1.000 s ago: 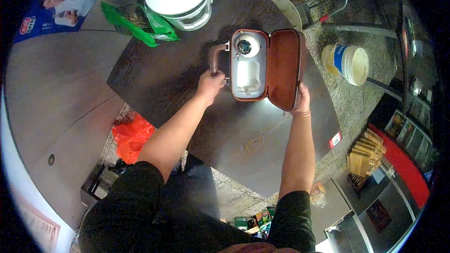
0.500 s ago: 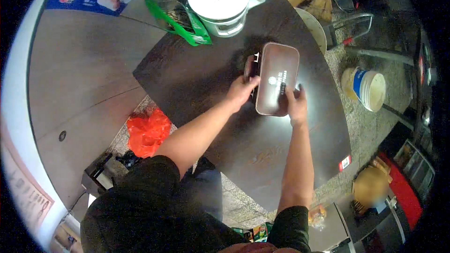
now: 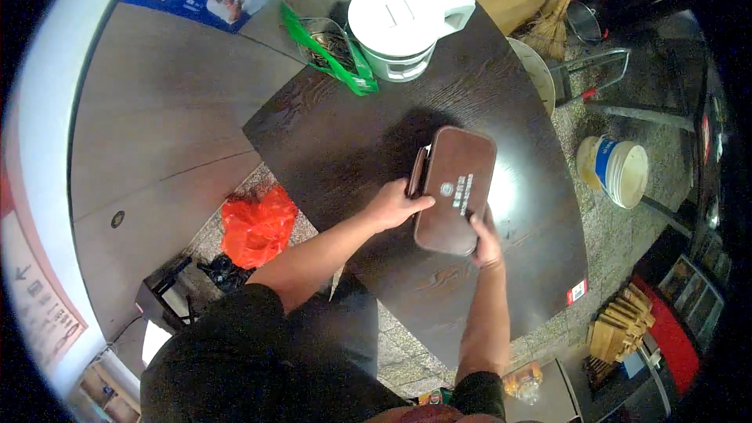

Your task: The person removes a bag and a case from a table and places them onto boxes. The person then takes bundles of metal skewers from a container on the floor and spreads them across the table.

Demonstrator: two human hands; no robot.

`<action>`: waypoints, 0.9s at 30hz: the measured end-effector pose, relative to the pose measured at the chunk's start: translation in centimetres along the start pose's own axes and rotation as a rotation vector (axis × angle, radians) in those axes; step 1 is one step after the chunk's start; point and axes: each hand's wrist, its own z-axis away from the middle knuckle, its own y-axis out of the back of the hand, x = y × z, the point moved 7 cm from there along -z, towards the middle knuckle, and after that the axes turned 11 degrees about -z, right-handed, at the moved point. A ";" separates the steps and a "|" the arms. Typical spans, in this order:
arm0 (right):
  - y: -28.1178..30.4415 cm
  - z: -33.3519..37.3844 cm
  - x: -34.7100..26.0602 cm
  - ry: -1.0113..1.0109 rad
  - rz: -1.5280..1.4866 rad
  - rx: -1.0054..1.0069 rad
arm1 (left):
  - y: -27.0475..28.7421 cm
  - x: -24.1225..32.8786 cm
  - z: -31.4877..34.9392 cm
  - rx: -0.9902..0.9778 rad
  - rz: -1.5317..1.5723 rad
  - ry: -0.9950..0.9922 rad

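Between my hands is a brown rectangular box point(image 3: 448, 223) with rounded corners and a small pale print on its flat face, tilted over the dark table. My left hand point(image 3: 398, 205) grips its left edge, thumb on the face, where a narrow brown flap or second part point(image 3: 418, 172) sticks out; I cannot tell which it is. My right hand point(image 3: 487, 244) closes round the lower right edge, its thumb on the face and its other fingers hidden behind. What lies inside or under the box is out of sight.
On the dark table point(image 3: 329, 133) stand a white lidded jug point(image 3: 395, 19) and an opened green packet point(image 3: 333, 55) of thin dark items. A red plastic bag point(image 3: 258, 223) lies left below. Right of the table are a bucket point(image 3: 627, 176), a broom point(image 3: 552, 27) and stacked wooden pieces point(image 3: 619, 325).
Both hands have brought the box nearer to me, keeping hold of it. My right hand now sits round its lower right edge. The whole view has shifted slightly.
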 end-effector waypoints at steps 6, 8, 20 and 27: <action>-1.4 4.8 5.1 -0.079 -0.313 0.069 | 0.6 -1.5 2.9 -0.107 -0.077 0.040; -0.3 6.5 6.9 -0.053 -0.422 0.094 | 2.7 0.8 2.9 -0.007 -0.330 0.050; 10.1 15.8 6.3 0.070 -0.608 0.197 | 18.0 11.0 -0.5 0.832 0.170 0.027; 12.8 18.8 4.9 0.138 -0.869 0.211 | 17.7 8.5 -2.7 0.701 0.268 0.354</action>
